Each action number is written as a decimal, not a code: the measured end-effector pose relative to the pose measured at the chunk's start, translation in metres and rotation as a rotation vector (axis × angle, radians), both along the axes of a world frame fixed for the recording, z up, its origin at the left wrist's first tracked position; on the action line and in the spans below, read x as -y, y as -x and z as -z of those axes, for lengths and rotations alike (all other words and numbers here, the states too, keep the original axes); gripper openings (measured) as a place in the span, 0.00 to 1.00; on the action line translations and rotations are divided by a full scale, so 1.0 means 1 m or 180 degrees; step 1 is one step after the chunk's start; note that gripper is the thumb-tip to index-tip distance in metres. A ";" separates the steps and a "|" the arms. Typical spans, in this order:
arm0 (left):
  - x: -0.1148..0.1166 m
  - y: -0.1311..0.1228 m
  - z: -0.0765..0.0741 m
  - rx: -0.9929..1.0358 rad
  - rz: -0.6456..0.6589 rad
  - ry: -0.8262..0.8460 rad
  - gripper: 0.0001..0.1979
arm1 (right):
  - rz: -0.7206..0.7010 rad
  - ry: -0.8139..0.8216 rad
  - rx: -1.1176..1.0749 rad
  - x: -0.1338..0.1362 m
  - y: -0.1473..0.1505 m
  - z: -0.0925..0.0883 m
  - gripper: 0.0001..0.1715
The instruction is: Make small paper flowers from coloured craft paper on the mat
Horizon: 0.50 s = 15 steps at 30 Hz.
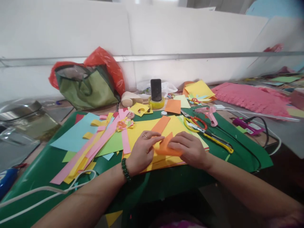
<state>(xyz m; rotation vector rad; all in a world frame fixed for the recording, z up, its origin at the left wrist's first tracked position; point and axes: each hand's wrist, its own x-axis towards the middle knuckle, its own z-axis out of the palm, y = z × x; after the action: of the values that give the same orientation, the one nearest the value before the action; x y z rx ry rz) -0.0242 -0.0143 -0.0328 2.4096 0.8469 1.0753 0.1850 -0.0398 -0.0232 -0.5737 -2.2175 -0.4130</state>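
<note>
Between my two hands is a folded piece of orange paper [167, 148], with one corner standing up. The thumb and fingers of my left hand [145, 147] pinch its left side; a ring and a green bead bracelet [125, 169] are on that arm. My right hand [190, 147] has its fingers closed on the paper's right side. Beneath lies a stack of yellow paper sheets [140, 125]. An orange paper strip [161, 125] rests on the stack just beyond my hands.
Scissors [196, 123], a utility knife [218, 141] and a pink glue gun [207, 114] lie right on the green mat [247, 155]. Pink and yellow paper strips [95, 142] are left. A phone [156, 90] stands behind on a tape roll [156, 103]. White cable [47, 190] crosses front left.
</note>
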 end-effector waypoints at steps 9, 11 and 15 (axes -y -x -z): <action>0.003 -0.007 0.005 -0.1488 0.0666 0.0298 0.28 | 0.0444 0.1106 0.0971 -0.002 -0.015 0.025 0.10; 0.004 -0.007 0.004 -0.1562 0.0678 0.0371 0.27 | 0.0494 0.1252 0.1035 0.002 -0.015 0.024 0.08; 0.002 -0.007 0.005 -0.1456 0.0695 0.0464 0.24 | 0.0519 0.1436 0.0961 0.004 -0.018 0.021 0.12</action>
<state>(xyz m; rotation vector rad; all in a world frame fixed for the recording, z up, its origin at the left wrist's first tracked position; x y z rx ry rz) -0.0177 -0.0164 -0.0374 2.5836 0.7408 0.3707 0.2027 -0.0435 -0.0446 -0.9901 -2.5825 -0.0769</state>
